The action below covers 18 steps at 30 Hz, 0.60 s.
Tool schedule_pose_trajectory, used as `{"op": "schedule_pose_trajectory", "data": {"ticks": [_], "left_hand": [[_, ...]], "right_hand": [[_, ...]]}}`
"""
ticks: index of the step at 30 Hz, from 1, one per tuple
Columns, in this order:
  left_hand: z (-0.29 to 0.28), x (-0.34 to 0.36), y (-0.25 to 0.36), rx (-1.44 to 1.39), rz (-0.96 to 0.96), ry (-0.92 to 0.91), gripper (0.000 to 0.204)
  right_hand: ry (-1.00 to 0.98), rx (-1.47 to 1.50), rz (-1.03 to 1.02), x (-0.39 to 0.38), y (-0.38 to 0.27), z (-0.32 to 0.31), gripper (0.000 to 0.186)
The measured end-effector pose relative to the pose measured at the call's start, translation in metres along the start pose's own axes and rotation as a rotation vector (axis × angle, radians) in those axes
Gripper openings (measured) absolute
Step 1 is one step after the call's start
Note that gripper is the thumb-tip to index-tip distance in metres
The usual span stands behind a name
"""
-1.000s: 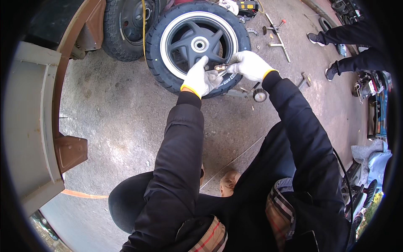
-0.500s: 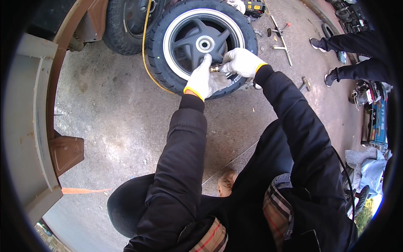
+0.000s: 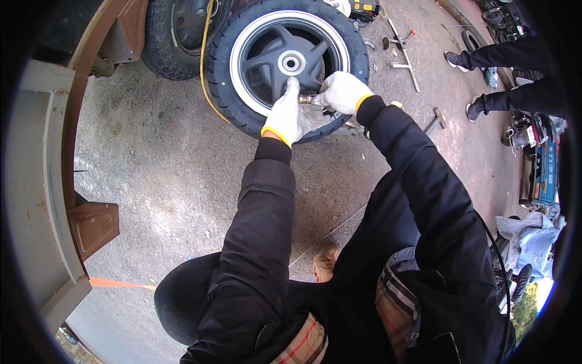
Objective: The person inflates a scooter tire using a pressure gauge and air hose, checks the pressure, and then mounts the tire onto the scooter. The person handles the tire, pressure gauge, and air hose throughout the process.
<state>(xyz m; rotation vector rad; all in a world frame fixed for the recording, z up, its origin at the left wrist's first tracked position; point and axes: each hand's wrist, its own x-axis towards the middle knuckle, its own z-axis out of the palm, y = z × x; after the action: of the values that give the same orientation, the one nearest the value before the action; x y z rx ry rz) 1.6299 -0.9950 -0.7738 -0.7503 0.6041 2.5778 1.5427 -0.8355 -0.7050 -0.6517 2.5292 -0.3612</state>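
Note:
My left hand [image 3: 285, 115], in a white glove with a yellow cuff, has its thumb raised and its fingers around a small brass-coloured fitting [image 3: 305, 99]. My right hand [image 3: 341, 92], gloved alike, pinches the fitting from the right. Both are over the lower part of a motorcycle tyre [image 3: 221, 76] on a dark five-spoke wheel [image 3: 280, 64] with a silver rim, lying flat on the pavement. A yellow hose [image 3: 205, 85] curves round the tyre's left side; where it ends is hidden. My right sleeve covers part of the ground beside the tyre.
Another wheel [image 3: 163, 51] and a metal frame [image 3: 51, 170] stand left. A T-shaped metal tool [image 3: 410, 70] and a hammer [image 3: 435, 121] lie right. Another person's legs [image 3: 503, 56] reach in from the right, near motorcycle parts [image 3: 533, 155]. My knees are below.
My hands have drawn closer together round the fitting, the right one moving slightly left. The yellow hose now shows curving further down around the tyre.

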Motion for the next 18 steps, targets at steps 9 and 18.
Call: {"op": "schedule_pose_trajectory", "data": {"ticks": [9,18], "left_hand": [[-0.010,0.013,-0.014,0.018,0.084,-0.058,0.036],[-0.007,0.020,-0.021,0.007,0.089,0.038,0.036]], "right_hand": [[0.068,-0.078,0.074,-0.001,-0.010,0.010,0.050],[0.063,-0.103,0.071,0.007,-0.002,0.015,0.049]]}}
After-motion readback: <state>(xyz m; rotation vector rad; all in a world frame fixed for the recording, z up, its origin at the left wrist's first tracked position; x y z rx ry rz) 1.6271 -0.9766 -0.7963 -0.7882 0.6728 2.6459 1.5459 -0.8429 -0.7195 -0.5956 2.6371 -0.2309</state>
